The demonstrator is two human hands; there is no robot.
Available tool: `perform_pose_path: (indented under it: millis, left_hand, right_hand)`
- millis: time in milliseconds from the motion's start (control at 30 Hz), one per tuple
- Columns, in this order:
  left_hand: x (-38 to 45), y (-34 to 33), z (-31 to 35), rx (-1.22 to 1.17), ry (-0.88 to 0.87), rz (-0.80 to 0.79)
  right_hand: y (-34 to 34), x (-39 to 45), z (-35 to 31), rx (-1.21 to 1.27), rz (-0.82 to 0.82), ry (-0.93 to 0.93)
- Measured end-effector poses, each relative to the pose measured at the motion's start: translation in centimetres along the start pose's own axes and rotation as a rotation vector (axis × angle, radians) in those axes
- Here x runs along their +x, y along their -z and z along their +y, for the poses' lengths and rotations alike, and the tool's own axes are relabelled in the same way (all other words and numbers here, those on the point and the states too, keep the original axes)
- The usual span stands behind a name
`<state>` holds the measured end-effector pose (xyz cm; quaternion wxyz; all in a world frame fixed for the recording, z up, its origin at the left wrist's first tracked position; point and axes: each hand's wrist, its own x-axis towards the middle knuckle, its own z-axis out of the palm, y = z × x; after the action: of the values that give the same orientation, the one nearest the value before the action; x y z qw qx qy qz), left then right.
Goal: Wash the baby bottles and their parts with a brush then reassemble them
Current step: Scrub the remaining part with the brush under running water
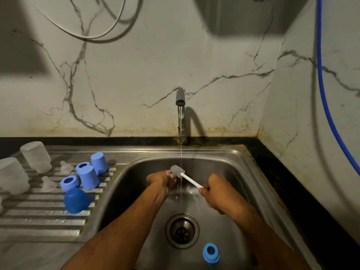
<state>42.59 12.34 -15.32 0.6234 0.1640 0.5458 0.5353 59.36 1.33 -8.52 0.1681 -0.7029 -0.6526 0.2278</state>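
Observation:
My right hand [212, 189] grips the white handle of a bottle brush [190, 179] over the steel sink [239, 158]. Its grey bristle head sits under the running water, against the fingers of my left hand [160, 180]. The left fingers curl round something small there; I cannot tell what it is. One blue screw ring [210, 252] lies in the sink basin near the drain [182, 230]. On the drainboard [39, 219] to the left stand two frosted bottles [36, 156], several blue caps [88, 177], blue rings [69, 183] and two clear teats [48, 184].
The tap [180, 115] runs a thin stream into the basin. A marble wall rises behind, with a white cable at top left and a blue hose [323, 90] hanging at the right. A dark counter edges the sink on the right.

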Motion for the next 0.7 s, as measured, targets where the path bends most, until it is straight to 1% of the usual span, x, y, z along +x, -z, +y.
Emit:
perform_pose_path:
  millis: [33, 67, 100, 133, 167, 200, 233, 267, 300, 433, 567, 700]
  left_hand:
    - [-0.1, 0.0, 0.0, 0.006, 0.010, -0.013]
    - [0.4, 0.2, -0.2, -0.001, 0.004, 0.009]
    - [0.7, 0.4, -0.1, -0.064, 0.039, 0.019]
    - [1.3, 0.5, -0.1, -0.102, 0.076, -0.005]
    - [1.4, 0.5, -0.1, -0.081, 0.098, -0.023]
    - [1.1, 0.3, -0.2, 0.007, 0.073, -0.089]
    - [0.6, 0.2, -0.3, 0.112, 0.073, -0.128]
    - [0.5, 0.0, -0.6, 0.168, 0.048, -0.150]
    - [0.2, -0.2, -0.7, 0.187, 0.056, -0.173]
    - [-0.3, -0.8, -0.9, 0.139, 0.048, -0.207]
    - [0.0, -1.0, -1.3, 0.184, 0.052, -0.205]
    - [-0.4, -1.3, -1.3, 0.242, 0.015, -0.227]
  right_hand:
    - [0.2, 0.1, 0.4, -0.012, 0.016, -0.017]
    - [0.4, 0.1, 0.8, -0.021, 0.035, -0.041]
    - [0.7, 0.2, 1.3, -0.011, 0.046, -0.073]
    - [0.8, 0.2, 1.7, 0.021, 0.050, -0.098]
    - [0.9, 0.2, 2.1, 0.066, 0.039, -0.115]
    - [0.8, 0.2, 2.3, 0.111, 0.024, -0.124]
    - [0.7, 0.1, 2.3, 0.153, 0.007, -0.129]
    - [0.6, 0.1, 2.3, 0.192, -0.005, -0.130]
    - [0.5, 0.2, 2.3, 0.222, -0.012, -0.131]
    - [0.4, 0.6, 2.3, 0.279, -0.011, -0.145]
    - [0.3, 0.8, 2.6, 0.282, -0.012, -0.149]
    - [0.3, 0.9, 2.6, 0.270, -0.004, -0.138]
